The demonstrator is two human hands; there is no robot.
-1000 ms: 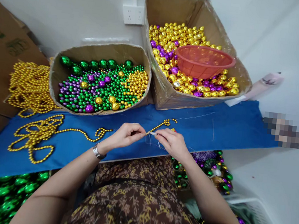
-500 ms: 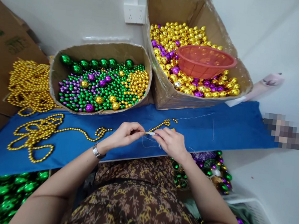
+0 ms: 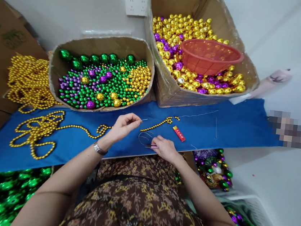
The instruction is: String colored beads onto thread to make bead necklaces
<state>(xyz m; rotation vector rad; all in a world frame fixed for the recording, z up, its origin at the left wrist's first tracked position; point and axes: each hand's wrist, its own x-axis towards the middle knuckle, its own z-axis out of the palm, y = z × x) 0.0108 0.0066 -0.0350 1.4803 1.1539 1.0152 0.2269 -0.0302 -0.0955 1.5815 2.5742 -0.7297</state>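
My left hand [image 3: 125,125] is closed in a pinch above the blue cloth. A short, thin, pale strand [image 3: 144,119] sticks out from its fingertips; thread or needle, I cannot tell. Lower and to the right, my right hand [image 3: 164,148] is closed around a slim purple-handled tool [image 3: 152,146], its working end too small to make out. A loop of clear thread [image 3: 140,137] lies between the hands. Just behind them a short string of gold beads [image 3: 155,127] rests on the cloth, and a longer gold bead strand [image 3: 76,127] runs left into a heap.
A red packet [image 3: 179,133] lies right of the beads. Behind stand a box of green, purple and gold beads [image 3: 96,108] and a larger box [image 3: 174,98] holding an orange-red basket [image 3: 210,63]. Gold strands [image 3: 30,81] are piled at left. Green balls [image 3: 0,193] sit below the table.
My hands have moved apart: the left slightly up and left, the right down and toward me with the tool. The red packet has come into full view.
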